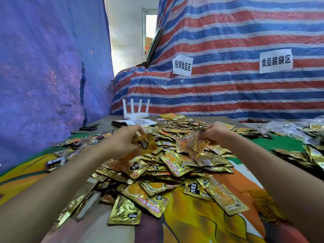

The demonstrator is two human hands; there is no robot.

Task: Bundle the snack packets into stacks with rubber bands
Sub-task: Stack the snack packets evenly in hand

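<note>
Both forearms fill the bottom corners of the frame and reach up toward its middle. Left of centre, the left hand (122, 142) has its fingers closed on a gold snack packet (148, 143), lifted just clear of the heap. Right of centre, the right hand (214, 131) pinches a small bunch of packets (191, 144) by their top edge, and these hang down toward the pile. The two hands are apart, wrists level, palms turned inward toward each other.

By my reading this is the gathering step: packets are being collected into a stack, and no band is on yet. The next move likely calls for bringing the left packet across to the bunch, squaring the edges, then reaching for a band.

Beneath the hands the loose heap of packets (166, 172) spreads over the printed table cover (201, 225). A tangle of yellow rubber bands (263, 204) lies at the lower right, beside the right forearm. Scissors (88, 127) and a white router (135, 112) sit further up, left of centre.
</note>
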